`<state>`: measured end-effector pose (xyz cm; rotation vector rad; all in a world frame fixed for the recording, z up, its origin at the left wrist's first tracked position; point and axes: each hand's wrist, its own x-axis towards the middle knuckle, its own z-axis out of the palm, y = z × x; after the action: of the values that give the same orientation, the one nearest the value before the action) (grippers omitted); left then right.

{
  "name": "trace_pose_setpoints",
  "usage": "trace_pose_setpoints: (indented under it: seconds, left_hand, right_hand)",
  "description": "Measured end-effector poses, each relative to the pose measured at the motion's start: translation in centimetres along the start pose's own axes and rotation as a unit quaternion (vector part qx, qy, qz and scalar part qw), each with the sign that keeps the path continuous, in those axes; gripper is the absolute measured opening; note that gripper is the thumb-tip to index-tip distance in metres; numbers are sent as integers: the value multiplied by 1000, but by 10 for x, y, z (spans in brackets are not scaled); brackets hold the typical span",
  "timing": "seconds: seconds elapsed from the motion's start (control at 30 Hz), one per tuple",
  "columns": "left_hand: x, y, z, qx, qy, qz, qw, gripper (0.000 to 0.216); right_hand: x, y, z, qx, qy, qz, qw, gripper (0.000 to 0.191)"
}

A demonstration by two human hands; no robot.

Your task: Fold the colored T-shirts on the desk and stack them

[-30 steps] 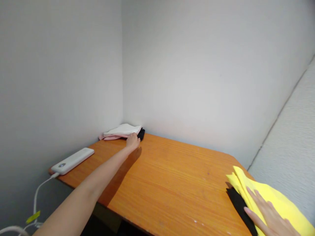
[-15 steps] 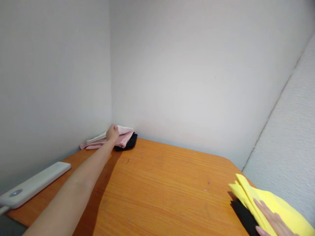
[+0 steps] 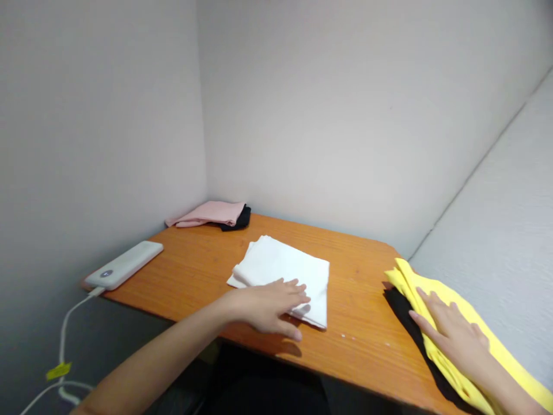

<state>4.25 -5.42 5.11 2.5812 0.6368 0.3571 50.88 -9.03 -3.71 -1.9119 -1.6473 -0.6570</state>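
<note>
white cloth (image 3: 283,262) — off pink cloth (image 3: 211,212) now, under left hand (image 3: 268,305)

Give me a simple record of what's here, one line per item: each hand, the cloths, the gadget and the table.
Left hand: fingers spread over the white cloth; contact hard to tell
Right hand: open, resting on the yellow cloth
White cloth: folded, lying mid-table
Yellow cloth: at right, partly covering a black cloth
Pink cloth: far left corner, on another black cloth
Gadget: white device, left edge, cable attached
Table: orange-brown, wood-grained
</note>
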Motion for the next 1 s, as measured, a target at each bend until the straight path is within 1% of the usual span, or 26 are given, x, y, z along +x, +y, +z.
trace_pose_setpoints:
  seconds: [0.03,0.07,0.13,0.17,0.23,0.27,0.33,0.4,0.47,0.53,0.6,0.67,0.7,0.73,0.77,0.83,0.87,0.9,0.93,0.97,1.0]
  left_hand:
    - [-13,8,8,-8,-18,-5,1000,68]
    - [-26,11,12,-12,-2,-25,1000,68]
    - [-44,6,14,-9,71,-83,994,58]
    - [-49,-1,14,3,114,-119,986,52]
    - [-53,-19,15,42,188,-194,962,40]
    - [-52,-28,18,61,210,-226,949,36]
    - [-48,-43,28,90,226,-263,934,34]
    - [-44,-51,39,105,229,-273,928,32]
    - [-43,-52,48,116,240,-276,923,29]
    - [-46,-49,54,123,250,-278,919,28]
    - [-52,-46,57,113,250,-269,923,30]
    - [-58,-45,58,86,253,-251,930,32]
    - [-60,-45,59,71,258,-241,933,31]
    - [-61,-46,59,55,266,-235,933,30]
    - [-61,-47,60,42,276,-235,931,29]
    - [-60,-49,60,25,299,-254,920,30]
    - [-59,-50,60,19,309,-268,912,31]
    - [-57,-50,59,14,316,-282,906,31]
    - [-54,-51,58,10,319,-293,901,32]
    - [-51,-50,57,9,317,-300,900,32]
    - [-48,-50,56,8,311,-304,900,31]
  right_hand:
    - [-1,-13,-10,-6,1,-22,1000,68]
    - [-3,-28,-22,-2,2,-50,999,64]
    - [-10,-69,-44,39,2,-109,993,51]
    - [-15,-94,-54,74,-11,-143,987,43]
    - [-24,-145,-71,139,-42,-200,969,29]
    - [-29,-170,-77,164,-57,-218,960,25]
    - [-36,-215,-81,203,-92,-234,946,19]
    - [-40,-250,-76,236,-126,-212,940,16]
    - [-41,-271,-67,262,-145,-175,938,16]
    - [-38,-278,-57,284,-146,-148,936,19]
    - [-34,-275,-48,298,-144,-132,934,22]
    - [-28,-267,-43,338,-143,-89,926,26]
    - [-26,-263,-42,386,-146,-46,910,28]
    - [-25,-259,-42,452,-152,11,879,29]
    - [-24,-256,-43,527,-164,74,831,29]
    - [-25,-251,-49,658,-185,183,707,30]
    - [-26,-250,-53,696,-189,215,659,30]
    - [-27,-250,-57,718,-188,237,627,29]
    - [-29,-249,-61,729,-180,250,611,29]
    - [-29,-248,-64,731,-166,257,611,28]
    - [-30,-247,-67,724,-145,260,622,28]
